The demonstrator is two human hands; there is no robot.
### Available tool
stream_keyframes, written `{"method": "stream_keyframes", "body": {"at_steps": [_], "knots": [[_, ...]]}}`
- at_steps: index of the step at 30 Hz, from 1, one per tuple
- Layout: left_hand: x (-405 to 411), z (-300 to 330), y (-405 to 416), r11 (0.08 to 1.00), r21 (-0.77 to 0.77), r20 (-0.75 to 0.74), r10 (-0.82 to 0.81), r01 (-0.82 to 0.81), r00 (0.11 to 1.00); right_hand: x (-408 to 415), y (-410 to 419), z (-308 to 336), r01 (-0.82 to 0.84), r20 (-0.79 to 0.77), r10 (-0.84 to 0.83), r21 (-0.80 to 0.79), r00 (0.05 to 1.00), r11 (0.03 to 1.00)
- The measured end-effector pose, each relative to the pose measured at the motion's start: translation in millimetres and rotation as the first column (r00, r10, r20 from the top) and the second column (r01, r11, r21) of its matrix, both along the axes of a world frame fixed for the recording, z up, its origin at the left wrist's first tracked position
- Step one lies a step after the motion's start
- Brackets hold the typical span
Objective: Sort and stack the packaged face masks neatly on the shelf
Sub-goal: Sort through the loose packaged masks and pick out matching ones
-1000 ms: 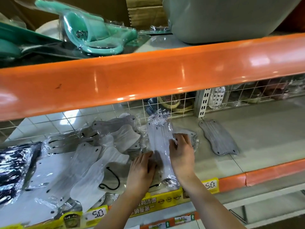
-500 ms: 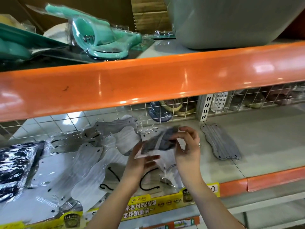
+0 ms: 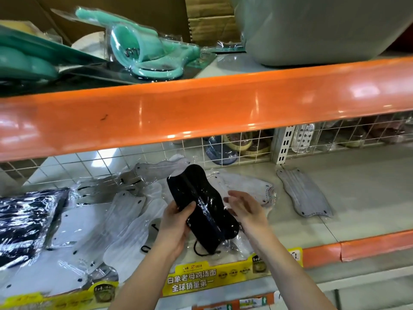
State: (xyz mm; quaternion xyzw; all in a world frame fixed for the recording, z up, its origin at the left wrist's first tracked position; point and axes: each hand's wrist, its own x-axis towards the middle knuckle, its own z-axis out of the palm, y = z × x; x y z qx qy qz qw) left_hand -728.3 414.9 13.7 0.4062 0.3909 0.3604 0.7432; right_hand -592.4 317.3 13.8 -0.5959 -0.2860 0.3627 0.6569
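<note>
I am gripping the black face mask in clear plastic wrap with my left hand, thumb curled over it, above the scattered white packaged masks. My right hand is hovering spread beside that black mask.

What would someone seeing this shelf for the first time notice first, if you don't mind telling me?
Most likely the black packaged mask, lifted above the lower shelf at centre: the left hand grips it while the right hand sits open beside it. Next, the glossy orange shelf beam crossing the whole view above. Then the loose spread of white packaged masks lying to the left, with one grey mask alone on the right.
</note>
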Motion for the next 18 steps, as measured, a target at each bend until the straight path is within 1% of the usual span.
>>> {"method": "stream_keyframes", "body": {"at_steps": [1,2,3,4,5,6,7,8,9,10,11,13,14,15,16,17,18], "knots": [[0,1,-1,1.000,-0.007,0.007,0.008,-0.008,1.000,1,0,0,-0.036,0.135,0.050,-0.103,0.990,0.994],[-1,1,-2,1.000,-0.005,0.010,0.017,-0.017,1.000,1,1,-1,-0.052,0.250,0.094,-0.169,0.964,0.984],[-1,2,-3,0.999,0.019,-0.006,0.031,-0.031,1.000,0,3,-2,-0.044,0.335,0.116,-0.215,0.935,0.976],[-3,2,-3,0.995,0.093,-0.074,0.053,-0.046,0.996,-1,6,-4,-0.018,0.405,0.124,-0.257,0.906,0.966],[-5,2,-2,0.972,0.232,-0.199,0.092,-0.044,0.976,-1,9,-7,0.009,0.462,0.131,-0.287,0.877,0.958],[-8,-1,-1,0.916,0.401,-0.339,0.150,-0.001,0.929,-2,12,-8,0.028,0.512,0.141,-0.309,0.847,0.951],[-13,-4,-1,0.823,0.564,-0.451,0.233,0.073,0.861,-2,15,-7,0.046,0.553,0.151,-0.327,0.820,0.944],[-19,-7,0,0.717,0.679,-0.523,0.321,0.159,0.789,-2,17,-6,0.061,0.578,0.166,-0.353,0.799,0.934],[-26,-9,2,0.604,0.762,-0.551,0.417,0.232,0.723,-3,19,-3,0.072,0.594,0.181,-0.376,0.784,0.924],[-33,-14,5,0.467,0.831,-0.533,0.515,0.302,0.671,-3,21,0,0.076,0.596,0.195,-0.399,0.779,0.914],[-40,-19,9,0.330,0.861,-0.509,0.576,0.387,0.640,-3,23,2,0.069,0.581,0.207,-0.416,0.787,0.907],[-54,-26,16,0.101,0.812,-0.515,0.588,0.574,0.624,-4,29,4,0.031,0.536,0.231,-0.435,0.812,0.900],[-59,-30,20,0.003,0.756,-0.536,0.577,0.654,0.616,-6,31,4,0.015,0.508,0.236,-0.443,0.828,0.897],[-63,-32,21,-0.073,0.704,-0.553,0.568,0.706,0.610,-8,34,6,-0.009,0.469,0.240,-0.443,0.850,0.897],[-68,-34,23,-0.121,0.671,-0.560,0.565,0.732,0.607,-12,36,9,-0.053,0.404,0.250,-0.439,0.880,0.897],[-74,-35,24,-0.145,0.652,-0.558,0.572,0.744,0.601,-17,38,12,-0.112,0.317,0.266,-0.429,0.910,0.897],[-80,-35,25,-0.151,0.649,-0.550,0.584,0.745,0.597,-22,41,14,-0.173,0.240,0.291,-0.415,0.926,0.893]]}}
